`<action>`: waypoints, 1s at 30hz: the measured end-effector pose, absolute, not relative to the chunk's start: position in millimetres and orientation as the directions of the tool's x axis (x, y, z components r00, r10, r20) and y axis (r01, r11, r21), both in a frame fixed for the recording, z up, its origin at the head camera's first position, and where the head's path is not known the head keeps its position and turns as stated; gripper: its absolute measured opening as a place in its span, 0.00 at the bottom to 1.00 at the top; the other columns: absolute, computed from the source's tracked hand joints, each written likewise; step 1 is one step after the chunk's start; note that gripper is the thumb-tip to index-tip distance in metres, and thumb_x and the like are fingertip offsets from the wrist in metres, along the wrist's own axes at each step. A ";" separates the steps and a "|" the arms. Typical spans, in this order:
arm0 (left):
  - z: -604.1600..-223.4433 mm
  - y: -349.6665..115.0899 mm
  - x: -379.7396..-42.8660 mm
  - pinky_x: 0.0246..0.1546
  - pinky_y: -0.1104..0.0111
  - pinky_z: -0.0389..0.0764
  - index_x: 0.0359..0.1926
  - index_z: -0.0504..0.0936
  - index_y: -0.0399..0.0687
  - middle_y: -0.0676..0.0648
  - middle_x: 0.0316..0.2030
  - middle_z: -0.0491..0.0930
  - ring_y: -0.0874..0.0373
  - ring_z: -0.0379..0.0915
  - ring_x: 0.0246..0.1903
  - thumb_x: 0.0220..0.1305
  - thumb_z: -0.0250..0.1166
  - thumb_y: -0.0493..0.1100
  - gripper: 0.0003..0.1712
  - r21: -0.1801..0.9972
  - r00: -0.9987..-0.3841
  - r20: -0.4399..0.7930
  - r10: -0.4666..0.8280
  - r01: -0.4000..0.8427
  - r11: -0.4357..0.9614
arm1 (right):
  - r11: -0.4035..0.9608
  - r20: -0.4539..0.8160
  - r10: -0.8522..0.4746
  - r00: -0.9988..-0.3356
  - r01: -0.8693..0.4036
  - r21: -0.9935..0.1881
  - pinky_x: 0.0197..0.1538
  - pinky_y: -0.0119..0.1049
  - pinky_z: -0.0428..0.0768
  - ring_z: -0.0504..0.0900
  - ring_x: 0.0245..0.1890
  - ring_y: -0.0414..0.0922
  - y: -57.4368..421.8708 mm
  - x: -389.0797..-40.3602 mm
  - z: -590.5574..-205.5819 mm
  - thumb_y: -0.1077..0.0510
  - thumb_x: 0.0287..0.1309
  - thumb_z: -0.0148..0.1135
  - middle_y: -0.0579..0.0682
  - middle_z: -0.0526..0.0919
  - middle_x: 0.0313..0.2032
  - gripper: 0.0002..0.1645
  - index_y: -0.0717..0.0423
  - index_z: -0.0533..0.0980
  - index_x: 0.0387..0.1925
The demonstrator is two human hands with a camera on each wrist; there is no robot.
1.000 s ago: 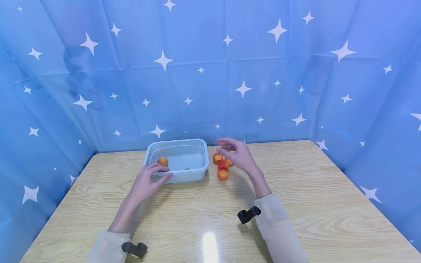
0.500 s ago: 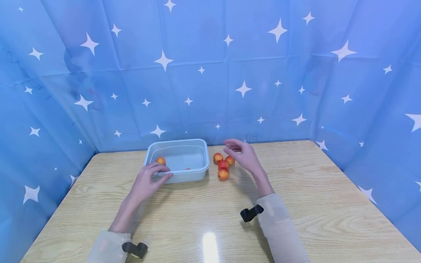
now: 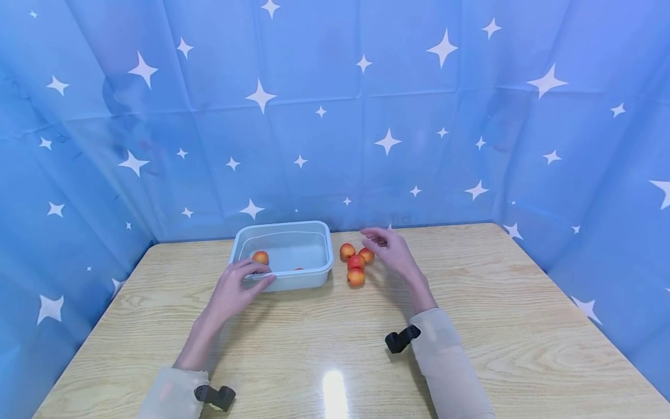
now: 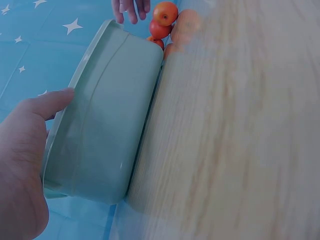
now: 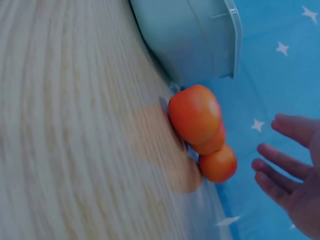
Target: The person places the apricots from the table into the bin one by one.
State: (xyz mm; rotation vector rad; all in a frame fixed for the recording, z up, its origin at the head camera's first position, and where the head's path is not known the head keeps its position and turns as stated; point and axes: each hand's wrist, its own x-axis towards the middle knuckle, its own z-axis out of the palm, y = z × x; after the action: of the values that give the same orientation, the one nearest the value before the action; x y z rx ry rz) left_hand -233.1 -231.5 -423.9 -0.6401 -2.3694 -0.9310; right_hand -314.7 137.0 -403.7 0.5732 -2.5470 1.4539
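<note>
A light blue plastic container (image 3: 293, 282) stands toward the back of the table, with a red-orange apple (image 3: 260, 258) inside; a bit of another shows behind its front rim. My left hand (image 3: 237, 291) grips the container's near rim, thumb (image 4: 57, 102) outside and fingers over the edge. Just right of the container lies a cluster of several apples (image 3: 356, 277) on the table. My right hand (image 3: 392, 251) hovers by the cluster's right side, holding nothing, its fingers loosely bent. In the right wrist view, a gap separates its fingers (image 5: 282, 160) from the apples (image 5: 195, 114).
The wooden table (image 3: 293, 349) reaches back to a blue curtain (image 3: 324, 145) with white stars. A black wrist camera sits on each sleeve, one left (image 3: 214, 397) and one right (image 3: 402, 338).
My right hand has moved a little to the right and lower, uncovering the rightmost apple. The apple in the container has rolled slightly left and back. My left hand has stayed on the rim.
</note>
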 end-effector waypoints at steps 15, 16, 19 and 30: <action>-423.4 -231.4 -233.1 0.46 0.54 0.76 0.38 0.88 0.50 0.54 0.38 0.84 0.54 0.79 0.41 0.58 0.76 0.42 0.07 0.501 -0.772 0.592 0.231 0.577 0.646 | 0.527 0.210 -0.327 -0.921 -0.362 -0.769 0.61 0.52 0.74 0.77 0.57 0.58 145.9 -320.1 -421.7 0.68 0.70 0.55 0.59 0.77 0.63 0.23 0.57 0.75 0.64; -423.5 -231.5 -232.9 0.47 0.53 0.75 0.38 0.88 0.50 0.54 0.38 0.84 0.54 0.79 0.41 0.58 0.76 0.43 0.07 0.504 -0.776 0.588 0.227 0.572 0.647 | 0.532 0.200 -0.331 -0.922 -0.357 -0.767 0.61 0.52 0.74 0.77 0.57 0.58 146.6 -320.2 -422.5 0.71 0.68 0.53 0.58 0.76 0.63 0.26 0.57 0.75 0.65; -423.7 -231.6 -232.5 0.48 0.52 0.74 0.39 0.88 0.51 0.54 0.38 0.84 0.54 0.79 0.42 0.58 0.76 0.43 0.08 0.514 -0.784 0.580 0.220 0.562 0.648 | 0.549 0.172 -0.341 -0.924 -0.344 -0.762 0.59 0.53 0.75 0.76 0.56 0.58 148.8 -320.2 -424.7 0.78 0.60 0.49 0.59 0.74 0.65 0.34 0.56 0.74 0.66; -424.0 -231.3 -233.1 0.45 0.54 0.76 0.38 0.88 0.50 0.54 0.37 0.84 0.54 0.78 0.41 0.59 0.76 0.42 0.06 0.489 -0.769 0.595 0.233 0.576 0.655 | 0.543 0.119 -0.376 -0.919 -0.322 -0.775 0.57 0.52 0.76 0.78 0.55 0.59 150.1 -319.8 -428.2 0.75 0.62 0.59 0.61 0.74 0.64 0.31 0.59 0.74 0.66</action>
State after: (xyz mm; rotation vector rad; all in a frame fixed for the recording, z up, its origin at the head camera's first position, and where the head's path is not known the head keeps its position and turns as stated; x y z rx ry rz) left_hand -233.1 -231.3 -424.0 -0.6304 -2.3842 -0.9400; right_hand -319.8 150.1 -428.2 0.6371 -2.8132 1.3926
